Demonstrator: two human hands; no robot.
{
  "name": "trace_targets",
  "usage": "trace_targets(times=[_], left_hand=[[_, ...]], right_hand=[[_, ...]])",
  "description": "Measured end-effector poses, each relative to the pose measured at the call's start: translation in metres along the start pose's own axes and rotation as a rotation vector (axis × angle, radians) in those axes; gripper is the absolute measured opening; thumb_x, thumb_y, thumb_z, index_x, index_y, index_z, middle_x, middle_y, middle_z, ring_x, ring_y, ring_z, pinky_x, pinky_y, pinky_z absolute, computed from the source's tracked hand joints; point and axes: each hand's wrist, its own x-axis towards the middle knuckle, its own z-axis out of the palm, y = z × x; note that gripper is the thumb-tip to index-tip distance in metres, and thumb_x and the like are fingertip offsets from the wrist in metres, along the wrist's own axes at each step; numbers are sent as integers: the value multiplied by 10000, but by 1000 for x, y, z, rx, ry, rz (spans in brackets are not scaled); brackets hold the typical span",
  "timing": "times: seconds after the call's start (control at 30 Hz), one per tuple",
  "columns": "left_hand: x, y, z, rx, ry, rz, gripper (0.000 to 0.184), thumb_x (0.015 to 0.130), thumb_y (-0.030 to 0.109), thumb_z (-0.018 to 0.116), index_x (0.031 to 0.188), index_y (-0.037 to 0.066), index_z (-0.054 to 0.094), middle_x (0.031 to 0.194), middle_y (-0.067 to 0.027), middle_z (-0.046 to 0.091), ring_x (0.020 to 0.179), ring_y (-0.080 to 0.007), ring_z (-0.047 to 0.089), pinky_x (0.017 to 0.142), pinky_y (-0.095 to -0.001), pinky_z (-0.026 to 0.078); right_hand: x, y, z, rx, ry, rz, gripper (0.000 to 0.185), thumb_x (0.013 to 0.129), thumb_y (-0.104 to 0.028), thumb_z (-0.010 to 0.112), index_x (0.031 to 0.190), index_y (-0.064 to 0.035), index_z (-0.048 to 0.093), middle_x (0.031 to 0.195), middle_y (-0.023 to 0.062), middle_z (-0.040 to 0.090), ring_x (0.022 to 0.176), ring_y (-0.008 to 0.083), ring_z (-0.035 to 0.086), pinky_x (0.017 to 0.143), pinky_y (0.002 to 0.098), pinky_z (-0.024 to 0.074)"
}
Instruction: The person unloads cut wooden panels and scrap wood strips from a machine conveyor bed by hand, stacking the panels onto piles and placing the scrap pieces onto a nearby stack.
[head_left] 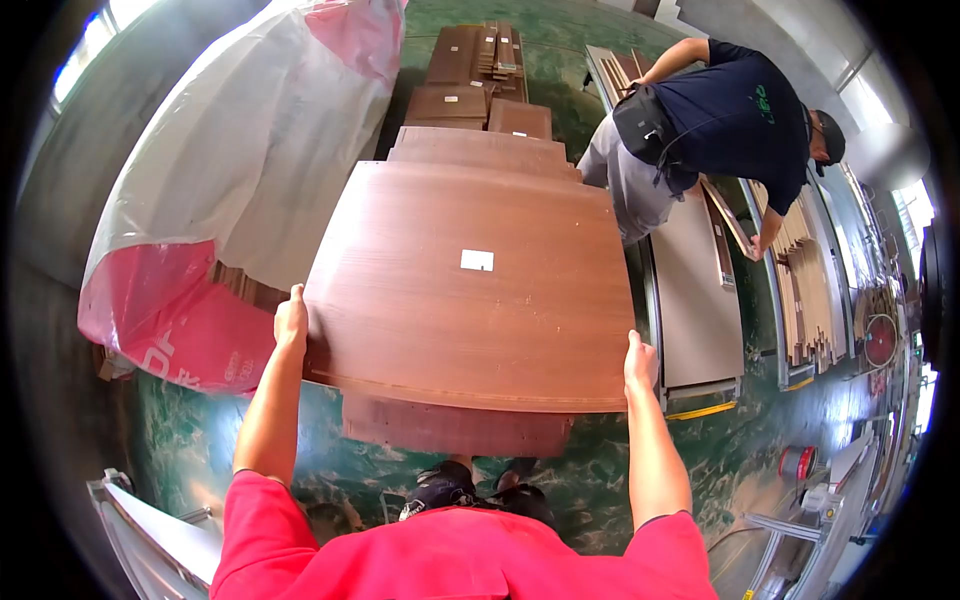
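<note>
A wide brown wood panel (450, 330) with a white label (477, 260) near its middle spans the space in front of me. My left hand (291, 318) grips its left edge, thumb up, with the fingers hidden beneath. At the right edge, near the close corner, my right hand (640, 362) is closed on the same panel. Under it, more brown panels (455, 428) stick out toward my feet, and others (480, 148) show past its far edge. Whether the held panel rests on those below, I cannot tell.
A stack under white and pink plastic sheeting (250, 140) stands to the left. Further panel stacks (450, 100) lie ahead on the green floor. At right, a person in a dark shirt (730, 110) bends over a roller table (700, 310), holding a narrow board (732, 220).
</note>
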Motion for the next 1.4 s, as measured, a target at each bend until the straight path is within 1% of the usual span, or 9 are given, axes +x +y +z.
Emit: trace_targets(times=[0.23,0.4,0.53,0.83,0.9,1.0,1.13,1.23,1.4], left_hand=[[30,25,38,326,-33,211,735,945,615,376,1053,-50,670,1127,-277,646,1096,-420,600,937,-470,454],[15,-20,59,455,-29,138,744,930,578,497,1341,-41,459,1336,-293,505,1249,-428,487,1032,-493,398],[18,-54,75,392,-33,193,737,923,547,539,1360,-38,438,1340,-274,511,1261,-417,476,1046,-490,387],[-23,-74,73,422,0,331,664,931,493,550,1249,-85,480,1218,-310,568,1144,-441,545,955,-481,444],[-61,-61,64,486,-97,202,630,927,500,552,1173,-80,533,1155,-306,589,1074,-439,574,929,-490,456],[-109,-73,55,851,-80,385,575,888,517,594,1040,-37,622,1113,-258,581,1049,-413,549,924,-487,453],[-130,-58,53,692,-11,640,607,854,436,663,1242,-16,548,1343,-267,474,1273,-406,432,1086,-475,327],[-110,-53,70,690,-104,901,717,875,435,632,1388,-24,433,1474,-268,373,1404,-374,324,1146,-460,255],[-180,-64,97,755,-284,732,842,883,566,563,1426,-49,376,1468,-265,377,1369,-381,357,1132,-453,270]], right_hand=[[24,-17,32,-325,-24,-154,600,920,-532,487,953,46,646,973,257,668,978,414,630,866,482,476],[4,19,41,-379,-79,-148,636,877,-451,599,1307,1,478,1314,270,496,1219,430,490,1024,489,401],[20,57,67,-107,-183,-214,618,857,-386,664,1281,24,480,1292,281,501,1204,433,488,1019,475,405],[40,25,83,-140,-124,-239,788,796,-433,713,1383,17,441,1393,245,441,1308,408,398,1098,463,331],[69,22,89,-72,-160,-311,820,797,-419,711,1429,-2,396,1434,240,406,1344,399,366,1114,470,311],[81,2,86,-286,52,-582,776,803,-381,695,1427,-34,390,1420,226,420,1324,398,384,1089,512,324],[13,-16,103,-387,149,-385,529,806,-349,673,1214,-54,509,1278,189,504,1184,383,472,989,512,393],[-11,-15,137,-379,-12,-350,724,813,-414,677,1372,-33,419,1447,246,390,1315,432,386,1077,539,327],[47,-46,134,-343,28,-468,765,826,-390,688,1419,-25,372,1507,235,344,1354,412,359,1108,532,298]])
